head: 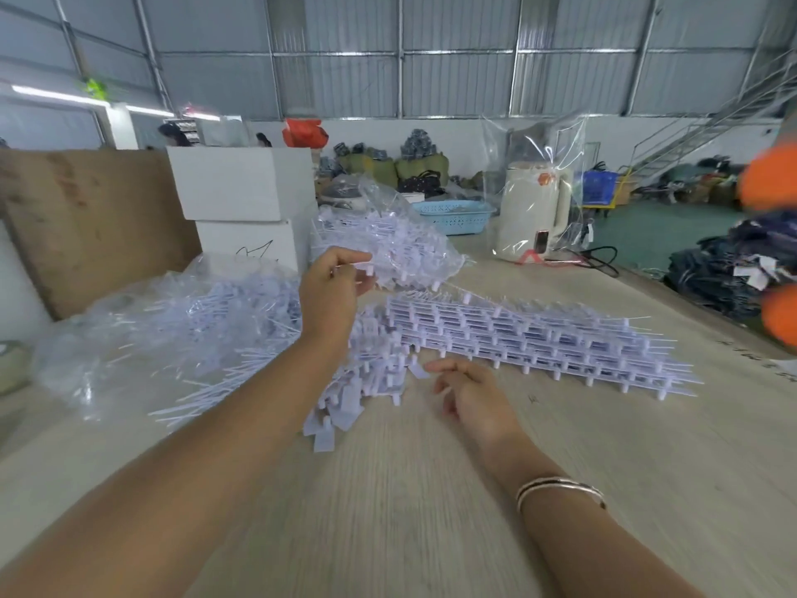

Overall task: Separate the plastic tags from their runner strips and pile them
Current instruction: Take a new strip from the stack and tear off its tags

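The pale wood-grain tabletop [431, 489] carries everything. Across its right half lies a long stack of white runner strips with tags attached [539, 338]. To the left, a clear plastic bag of stripped white runner sticks [172, 334] spreads out; behind it stand two stacked white boxes [241, 200]. A second clear bag of strips [388, 243] sits behind the stack. Near the middle, a pile of loose white tags [345, 403] rests just in front of the stack. The left hand [332, 295] is raised, its grip pinching a small white piece at the fingertips. The right hand [470, 394] hovers low beside the pile, fingers loosely curled, holding nothing
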Tool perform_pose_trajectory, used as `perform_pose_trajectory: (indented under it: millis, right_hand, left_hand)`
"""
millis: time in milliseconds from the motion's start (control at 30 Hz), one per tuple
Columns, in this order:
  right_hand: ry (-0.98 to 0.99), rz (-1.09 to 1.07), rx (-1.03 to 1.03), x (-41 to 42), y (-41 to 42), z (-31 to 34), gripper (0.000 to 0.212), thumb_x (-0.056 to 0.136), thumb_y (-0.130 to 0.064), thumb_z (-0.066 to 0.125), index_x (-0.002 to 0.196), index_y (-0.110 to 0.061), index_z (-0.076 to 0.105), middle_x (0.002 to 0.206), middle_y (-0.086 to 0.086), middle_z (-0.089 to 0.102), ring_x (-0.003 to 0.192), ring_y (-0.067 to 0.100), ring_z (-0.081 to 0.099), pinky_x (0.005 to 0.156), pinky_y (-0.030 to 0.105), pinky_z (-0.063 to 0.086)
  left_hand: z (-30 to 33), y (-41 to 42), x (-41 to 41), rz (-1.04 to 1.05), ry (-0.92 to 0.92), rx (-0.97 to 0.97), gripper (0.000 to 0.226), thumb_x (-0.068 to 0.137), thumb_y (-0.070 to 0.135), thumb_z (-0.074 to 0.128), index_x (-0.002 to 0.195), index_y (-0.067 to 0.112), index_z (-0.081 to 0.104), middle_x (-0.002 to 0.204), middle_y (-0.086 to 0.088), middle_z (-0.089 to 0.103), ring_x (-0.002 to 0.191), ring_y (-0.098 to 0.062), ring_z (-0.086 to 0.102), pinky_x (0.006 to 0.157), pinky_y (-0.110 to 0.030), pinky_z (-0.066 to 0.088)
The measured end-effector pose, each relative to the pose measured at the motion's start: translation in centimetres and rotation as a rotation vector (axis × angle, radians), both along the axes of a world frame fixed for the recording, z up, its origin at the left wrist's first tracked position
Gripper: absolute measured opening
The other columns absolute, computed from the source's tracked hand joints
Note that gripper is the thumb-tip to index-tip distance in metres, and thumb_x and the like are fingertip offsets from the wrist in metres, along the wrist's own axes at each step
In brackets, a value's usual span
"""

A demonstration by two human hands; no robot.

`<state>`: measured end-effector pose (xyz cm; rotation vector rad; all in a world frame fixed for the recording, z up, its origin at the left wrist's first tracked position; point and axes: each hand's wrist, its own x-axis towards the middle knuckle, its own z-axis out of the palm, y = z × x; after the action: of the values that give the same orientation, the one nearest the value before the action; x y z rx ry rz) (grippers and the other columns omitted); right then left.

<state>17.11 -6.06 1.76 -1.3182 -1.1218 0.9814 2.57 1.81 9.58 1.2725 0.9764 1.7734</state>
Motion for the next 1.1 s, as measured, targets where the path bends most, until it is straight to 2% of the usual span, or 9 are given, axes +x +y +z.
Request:
perform_pose_trajectory:
  millis: [133, 333, 467, 567, 733, 800, 900, 1000, 1100]
  right_hand:
    - [0.351, 0.095, 0.063, 0.7, -0.4, 0.2, 0.025, 0.098, -0.001, 0.035, 0.091, -0.003, 0.059, 0.074, 0.008, 0.06, 0.057, 0.019, 0.049, 0.048, 0.014, 0.043]
    - [0.867, 0.711, -0.005, 1.3, -0.7, 0.6, 0.071, 0.082, -0.052, 0.053, 0.141, -0.016, 0.038, 0.121, 0.023, 0.056, 0.082, 0.034, 0.067, 0.062, 0.036, 0.056]
    - [0.957, 1.009, -0.047, 0.8, -1.5, 0.7, 0.081, 0.074, -0.043, 0.074, 0.142, -0.023, 0.036, 0.135, 0.028, 0.046, 0.1, 0.047, 0.061, 0.068, 0.048, 0.057]
    - [0.97, 1.003, 0.007, 0.1, -2.4, 1.1, 0.068, 0.074, -0.029, 0.077, 0.135, -0.017, 0.049, 0.131, 0.027, 0.051, 0.097, 0.049, 0.061, 0.067, 0.048, 0.058]
    - [1.095, 0.755, 0.094, -1.1, -3.1, 2.0, 0.072, 0.057, -0.02, 0.087, 0.122, -0.003, 0.06, 0.124, 0.025, 0.057, 0.1, 0.043, 0.063, 0.084, 0.049, 0.053]
    - [1.201, 0.651, 0.117, -1.5, -3.1, 2.0, 0.056, 0.067, -0.019, 0.079, 0.115, 0.003, 0.062, 0.125, 0.028, 0.055, 0.105, 0.043, 0.061, 0.089, 0.049, 0.049]
    - [1.251, 0.583, 0.164, -1.9, -2.8, 1.7, 0.051, 0.065, -0.016, 0.079, 0.108, 0.006, 0.064, 0.124, 0.029, 0.056, 0.106, 0.043, 0.06, 0.088, 0.05, 0.049]
    - [1.226, 0.589, 0.168, -2.4, -2.7, 1.3, 0.07, 0.039, -0.014, 0.094, 0.101, 0.005, 0.07, 0.119, 0.027, 0.06, 0.103, 0.042, 0.062, 0.086, 0.051, 0.051]
    - [1.103, 0.522, 0.151, -3.5, -2.7, 0.6, 0.059, 0.041, -0.025, 0.094, 0.092, -0.004, 0.074, 0.1, 0.018, 0.068, 0.087, 0.032, 0.068, 0.082, 0.043, 0.054]
  left_hand:
    - [-0.3, -2.1, -3.8, -0.148, -0.138, 0.043, 0.044, 0.083, -0.014, 0.042, 0.059, 0.014, 0.068, 0.07, -0.003, 0.064, 0.066, -0.016, 0.064, 0.066, -0.023, 0.055]
    - [-1.7, -3.1, -9.0, -0.243, 0.301, 0.007, 0.052, 0.078, -0.02, 0.048, 0.052, 0.019, 0.07, 0.078, 0.004, 0.062, 0.078, -0.013, 0.063, 0.068, -0.018, 0.052]
    - [-2.9, -3.6, -9.9, -0.157, 0.545, 0.021, 0.046, 0.077, -0.019, 0.057, 0.058, 0.022, 0.069, 0.088, 0.009, 0.064, 0.082, 0.004, 0.062, 0.075, -0.01, 0.048]
    - [-3.5, -3.8, -9.6, -0.063, 0.65, 0.033, 0.045, 0.078, -0.022, 0.052, 0.066, 0.019, 0.067, 0.101, 0.007, 0.062, 0.098, -0.003, 0.061, 0.086, -0.013, 0.045]
    - [-3.1, -5.3, -7.6, -0.042, 0.324, -0.217, 0.029, 0.088, -0.006, 0.052, 0.086, 0.016, 0.07, 0.099, -0.006, 0.064, 0.079, -0.014, 0.067, 0.074, -0.028, 0.058]
    - [-2.5, -6.3, -6.7, -0.152, 0.011, -0.402, 0.025, 0.092, -0.003, 0.044, 0.113, 0.006, 0.056, 0.102, -0.014, 0.062, 0.077, -0.023, 0.068, 0.065, -0.029, 0.058]
    - [-2.1, -8.5, -5.1, -0.374, -0.51, -0.62, 0.018, 0.095, 0.006, 0.037, 0.111, 0.0, 0.044, 0.125, -0.026, 0.053, 0.084, -0.029, 0.064, 0.064, -0.036, 0.052]
    - [-2.8, -9.7, -3.4, -0.593, -0.483, -0.742, 0.04, 0.093, 0.033, 0.045, 0.116, 0.0, 0.047, 0.119, -0.016, 0.061, 0.095, -0.025, 0.063, 0.073, -0.038, 0.051]
    - [-2.7, -9.4, -1.4, -0.588, -0.326, -0.698, 0.033, 0.094, 0.039, 0.049, 0.107, 0.01, 0.059, 0.106, -0.007, 0.066, 0.088, -0.016, 0.063, 0.071, -0.029, 0.049]
